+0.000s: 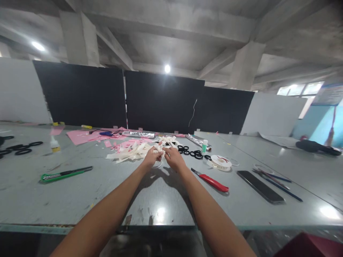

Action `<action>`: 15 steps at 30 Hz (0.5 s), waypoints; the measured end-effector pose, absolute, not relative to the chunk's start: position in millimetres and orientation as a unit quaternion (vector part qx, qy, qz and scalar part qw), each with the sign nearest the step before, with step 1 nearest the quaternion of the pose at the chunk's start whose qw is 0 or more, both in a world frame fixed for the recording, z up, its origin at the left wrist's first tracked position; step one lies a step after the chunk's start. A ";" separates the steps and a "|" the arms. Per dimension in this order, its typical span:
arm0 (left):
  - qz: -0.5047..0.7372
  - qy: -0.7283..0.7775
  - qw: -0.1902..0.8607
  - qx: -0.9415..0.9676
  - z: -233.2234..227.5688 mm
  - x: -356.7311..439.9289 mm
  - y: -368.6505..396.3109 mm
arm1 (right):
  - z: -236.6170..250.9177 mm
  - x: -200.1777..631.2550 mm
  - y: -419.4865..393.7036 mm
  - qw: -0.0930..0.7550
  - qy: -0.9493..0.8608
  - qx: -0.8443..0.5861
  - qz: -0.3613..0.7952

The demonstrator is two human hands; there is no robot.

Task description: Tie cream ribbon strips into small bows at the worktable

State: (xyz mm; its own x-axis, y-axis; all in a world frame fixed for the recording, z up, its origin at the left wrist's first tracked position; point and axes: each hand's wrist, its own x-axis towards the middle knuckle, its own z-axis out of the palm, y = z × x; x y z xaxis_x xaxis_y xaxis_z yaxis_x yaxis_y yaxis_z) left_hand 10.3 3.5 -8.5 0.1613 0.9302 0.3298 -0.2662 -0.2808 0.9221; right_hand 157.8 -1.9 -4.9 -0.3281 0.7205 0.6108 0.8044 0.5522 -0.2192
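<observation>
1. Nearest to me, both bare forearms run out from the near edge of the grey desk (80, 200) toward its middle.
2. My left hand (152, 156) and right hand (174, 158) meet just past the desk's centre, fingers pinched together on a cream ribbon piece (161, 148) held between them, just above the surface.
3. A small pale ring (157, 164) lies on the desk right under the left hand.
4. Left of my arms, nearer the left edge, a green utility knife (65, 174) lies flat.
5. Right of my right hand lies a red-handled cutter (212, 181), and further right a dark phone (259, 186) lies face up, with pens (278, 182) just beside it toward the right edge.
6. Just beyond the cutter sits a ribbon spool (220, 162); it holds pale ribbon, and the red mark on top is too small to read.
7. Behind my hands spreads a pile of cream ribbon strips (128, 152), touching the piece I hold.
8. Black rings (190, 152) lie scattered right of the pile, next to a small green-capped bottle (204, 146); its label is unreadable.
9. More black rings (20, 148) sit near the left edge, and a small yellow-based glue bottle (55, 144) stands beside them.
10. Toward the far edge lie pink paper sheets (80, 136) and a foil roll (197, 141).
11. Black panels (160, 100) stand along the far edge.
</observation>
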 end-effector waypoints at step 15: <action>0.537 0.311 0.502 0.602 -3.4 8.2 -2.2 | -9.7 154.7 1.6 0.403 -0.788 -0.463 -0.040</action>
State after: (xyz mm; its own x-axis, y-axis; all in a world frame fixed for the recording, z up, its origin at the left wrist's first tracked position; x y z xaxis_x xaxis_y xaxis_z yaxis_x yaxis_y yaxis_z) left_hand 8.2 -2.2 -3.4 0.2298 0.9142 0.3339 -0.1638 -0.3019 0.9392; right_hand 154.7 1.6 -9.7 -0.2462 0.6978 0.6727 0.7624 0.5680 -0.3100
